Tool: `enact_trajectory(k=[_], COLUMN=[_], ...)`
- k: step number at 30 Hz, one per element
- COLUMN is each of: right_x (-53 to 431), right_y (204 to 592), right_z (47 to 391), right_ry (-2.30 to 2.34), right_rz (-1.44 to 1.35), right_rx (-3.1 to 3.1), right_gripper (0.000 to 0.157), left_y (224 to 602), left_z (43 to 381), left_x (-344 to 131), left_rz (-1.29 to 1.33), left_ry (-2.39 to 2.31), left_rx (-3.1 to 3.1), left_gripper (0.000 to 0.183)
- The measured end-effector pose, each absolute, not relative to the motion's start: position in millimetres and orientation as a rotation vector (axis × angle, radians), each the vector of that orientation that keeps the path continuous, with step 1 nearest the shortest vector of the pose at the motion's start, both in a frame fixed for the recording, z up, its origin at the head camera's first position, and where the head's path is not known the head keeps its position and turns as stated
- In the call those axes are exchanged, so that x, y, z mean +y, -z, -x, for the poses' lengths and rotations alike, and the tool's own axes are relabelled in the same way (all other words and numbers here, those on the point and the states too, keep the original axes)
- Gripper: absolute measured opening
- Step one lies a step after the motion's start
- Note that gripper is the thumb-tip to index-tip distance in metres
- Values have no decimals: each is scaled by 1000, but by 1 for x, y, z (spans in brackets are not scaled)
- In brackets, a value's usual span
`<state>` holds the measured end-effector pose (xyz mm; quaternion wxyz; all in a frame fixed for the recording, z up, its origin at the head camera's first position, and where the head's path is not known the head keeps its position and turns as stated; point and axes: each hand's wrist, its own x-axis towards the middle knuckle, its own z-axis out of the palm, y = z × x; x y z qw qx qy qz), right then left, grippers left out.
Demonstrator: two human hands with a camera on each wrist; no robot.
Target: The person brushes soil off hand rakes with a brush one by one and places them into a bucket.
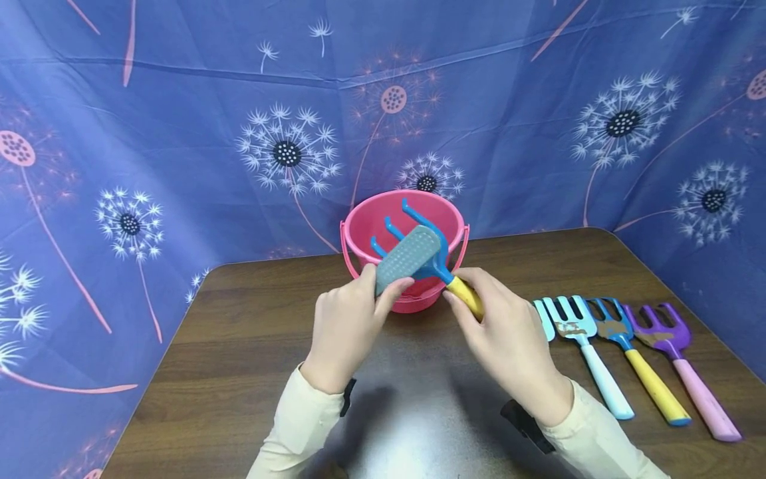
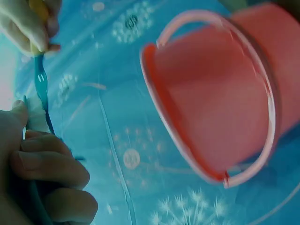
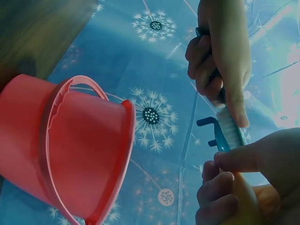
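Over the pink bucket, my left hand grips a scrub brush with a grey-blue, dotted back. White bristles show in the right wrist view, lying against the head of a hand rake. That hand rake has blue tines and a yellow handle, and my right hand holds it by the handle near the neck. The tines point up and left, partly covered by the brush. In the left wrist view, curled fingers hide most of the brush.
To the right on the brown table lie a light-blue fork, a blue fork with yellow handle and a purple fork with pink handle, all with brown smears. Another light-blue tool is partly hidden. A dandelion-print cloth hangs behind.
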<state>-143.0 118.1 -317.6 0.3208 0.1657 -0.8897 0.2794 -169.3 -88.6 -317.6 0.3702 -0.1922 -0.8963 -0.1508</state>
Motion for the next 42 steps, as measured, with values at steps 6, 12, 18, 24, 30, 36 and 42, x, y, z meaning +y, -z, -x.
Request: enact_trajectory(k=[6,12,18,24,30,36,42], right_x=[119,120,120,120,118,118,117], right_y=[318,319,318,318,317,317,318], right_z=[142,142,142,142,143,145,144], right_ry=[-699,-699,-709,-717,-767,-809,-804], right_rz=[-466,-484,-509,-522,-481,-434,-440], right_rx=[-2322,-2325,-2330,-2329,-2363,-2357,-2317], right_gripper=[31,31,34,33,29,24,21], left_y=[311,310,310,308,305,306,317], left_z=[174,178,182,184,182,167,158], left_x=[-103,-111,-117,-124,-128,-109,-81], left_rz=[373,329,306,271,241,399,571], left_ry=[466,550,631,694,708,571,337], left_rx=[-2344,-2349,-2362,-2397,-2335,-2276,-2211], left_gripper=[73,77,80,82,81,75,67])
